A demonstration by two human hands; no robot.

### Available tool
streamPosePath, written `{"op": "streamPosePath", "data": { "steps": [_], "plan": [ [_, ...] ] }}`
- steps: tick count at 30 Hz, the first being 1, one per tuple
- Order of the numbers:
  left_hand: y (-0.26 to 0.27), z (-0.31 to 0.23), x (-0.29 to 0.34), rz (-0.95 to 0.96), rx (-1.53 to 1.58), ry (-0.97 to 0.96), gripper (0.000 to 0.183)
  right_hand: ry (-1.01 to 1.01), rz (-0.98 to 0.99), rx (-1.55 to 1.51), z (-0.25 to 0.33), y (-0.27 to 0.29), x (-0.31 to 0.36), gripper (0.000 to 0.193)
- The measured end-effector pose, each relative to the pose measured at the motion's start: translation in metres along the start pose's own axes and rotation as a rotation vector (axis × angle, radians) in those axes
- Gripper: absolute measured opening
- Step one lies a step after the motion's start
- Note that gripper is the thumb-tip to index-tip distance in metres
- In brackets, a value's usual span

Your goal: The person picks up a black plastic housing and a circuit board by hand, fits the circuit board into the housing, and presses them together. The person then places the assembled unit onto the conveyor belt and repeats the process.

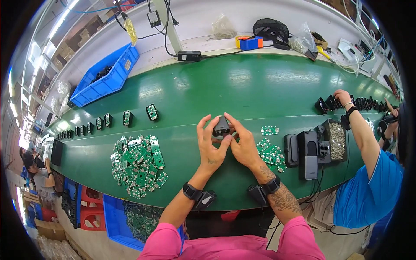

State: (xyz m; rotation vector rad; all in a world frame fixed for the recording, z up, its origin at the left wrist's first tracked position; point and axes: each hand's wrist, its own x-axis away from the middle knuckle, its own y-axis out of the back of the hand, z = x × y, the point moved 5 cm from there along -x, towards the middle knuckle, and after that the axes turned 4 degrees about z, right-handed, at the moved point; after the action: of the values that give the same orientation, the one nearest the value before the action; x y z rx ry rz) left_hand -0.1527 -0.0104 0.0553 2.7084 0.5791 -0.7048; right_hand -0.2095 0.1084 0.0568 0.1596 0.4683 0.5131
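Above the middle of the green table, my left hand [210, 146] and my right hand [243, 147] hold a small black plastic housing [222, 127] between their fingers. Its inside cannot be made out. To the left of my hands lies a large heap of green circuit boards [135, 167]. A smaller pile of green boards [271, 155] is by my right forearm, with a single board [270, 130] just beyond it. Farther left stands a row of black housings with boards in them, the nearest being one upright housing [151, 112].
A black device [307, 154] and a bin of small metal parts [337, 141] stand at the right. A co-worker's hand [343, 98] reaches to black housings [321, 105]. A blue crate [106, 78] sits back left; another blue bin [115, 221] of boards is below the table.
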Motion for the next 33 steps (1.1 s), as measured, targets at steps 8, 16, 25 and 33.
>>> {"op": "streamPosePath", "data": {
  "steps": [8, 16, 25, 33],
  "plan": [
    [-0.002, 0.001, 0.004, -0.035, -0.08, -0.173, 0.055, 0.206, -0.027, 0.023, 0.005, -0.002, -0.001, 0.064],
    [0.009, 0.031, -0.003, 0.022, 0.279, 0.196, 0.047, -0.199, 0.09, -0.405, -0.015, -0.001, -0.002, 0.047],
    [0.002, 0.04, 0.003, 0.028, 0.301, 0.47, 0.05, -0.513, 0.135, -0.777, -0.034, -0.005, 0.002, 0.036],
    [0.003, 0.042, 0.003, 0.04, 0.284, 0.479, 0.05, -0.512, 0.137, -0.75, -0.034, -0.006, 0.003, 0.036]
  ]
}}
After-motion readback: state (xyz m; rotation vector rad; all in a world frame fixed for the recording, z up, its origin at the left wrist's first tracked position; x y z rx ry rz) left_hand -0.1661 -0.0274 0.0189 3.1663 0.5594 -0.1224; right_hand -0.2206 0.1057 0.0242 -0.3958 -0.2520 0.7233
